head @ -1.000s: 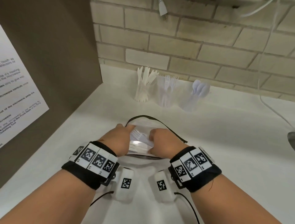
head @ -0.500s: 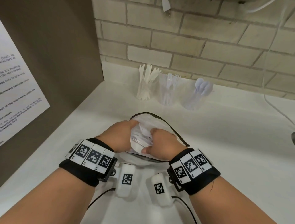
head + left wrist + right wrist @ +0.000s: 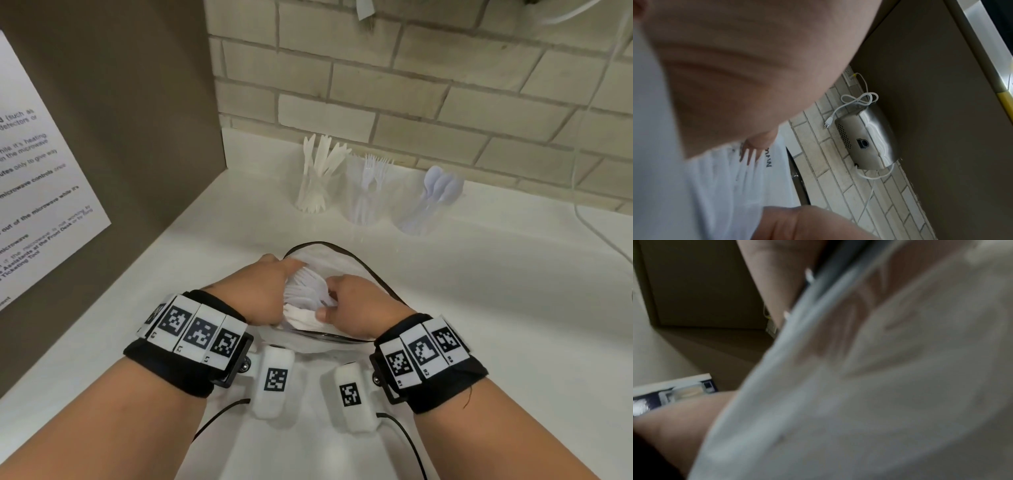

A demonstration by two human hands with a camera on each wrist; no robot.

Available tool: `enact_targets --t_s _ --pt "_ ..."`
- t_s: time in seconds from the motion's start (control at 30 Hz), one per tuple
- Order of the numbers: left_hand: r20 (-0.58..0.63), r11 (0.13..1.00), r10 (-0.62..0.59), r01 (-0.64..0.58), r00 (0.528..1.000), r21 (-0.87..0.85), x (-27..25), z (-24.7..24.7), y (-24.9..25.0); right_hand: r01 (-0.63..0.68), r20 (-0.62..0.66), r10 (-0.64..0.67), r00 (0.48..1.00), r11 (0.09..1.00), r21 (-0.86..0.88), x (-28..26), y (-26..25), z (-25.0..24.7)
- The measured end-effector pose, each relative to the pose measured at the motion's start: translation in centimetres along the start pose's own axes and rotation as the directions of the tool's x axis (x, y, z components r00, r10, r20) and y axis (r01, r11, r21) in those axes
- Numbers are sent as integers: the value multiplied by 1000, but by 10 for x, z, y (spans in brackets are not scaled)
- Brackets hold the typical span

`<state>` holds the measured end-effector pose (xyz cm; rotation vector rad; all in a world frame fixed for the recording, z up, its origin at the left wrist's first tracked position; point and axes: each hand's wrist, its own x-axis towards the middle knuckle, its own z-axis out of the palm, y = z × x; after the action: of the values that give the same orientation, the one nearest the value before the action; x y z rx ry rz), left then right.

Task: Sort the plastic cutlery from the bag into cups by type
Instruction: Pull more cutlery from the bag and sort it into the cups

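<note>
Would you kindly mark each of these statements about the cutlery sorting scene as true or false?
1. Three cups stand by the brick wall. True.
2. The middle cup holds spoons. False: it holds forks; the spoons are in the right cup.
3. Both hands are at the mouth of the bag. True.
4. The right hand is lifting a knife toward the left cup. False: it grips white cutlery in the bag.
5. The left hand rests flat on the counter. False: it reaches into the bag.
</note>
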<state>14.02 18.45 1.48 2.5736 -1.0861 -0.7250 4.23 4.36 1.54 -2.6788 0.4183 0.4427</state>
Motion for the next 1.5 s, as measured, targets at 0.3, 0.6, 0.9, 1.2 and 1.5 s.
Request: enact_targets --t_s 0.3,0.6,0.9,1.2,1.5 --pt "-34 1000 -11 10 999 -25 -1 5 2 -16 62 23 998 992 -124 0 -4 0" --pt "16 996 -68 67 998 54 0 2 -3 4 47 -2 999 999 -34 -1 -2 -1" --pt "-17 999 -45 44 999 -21 0 -2 -6 56 86 -56 995 998 2 -1 0 0" --pt "72 999 4 -8 997 53 4 -2 -14 88 88 -98 991 990 109 -3 0 4" --pt "18 998 -46 45 999 47 6 -5 -24 205 -100 -179 979 837 507 -10 5 -11"
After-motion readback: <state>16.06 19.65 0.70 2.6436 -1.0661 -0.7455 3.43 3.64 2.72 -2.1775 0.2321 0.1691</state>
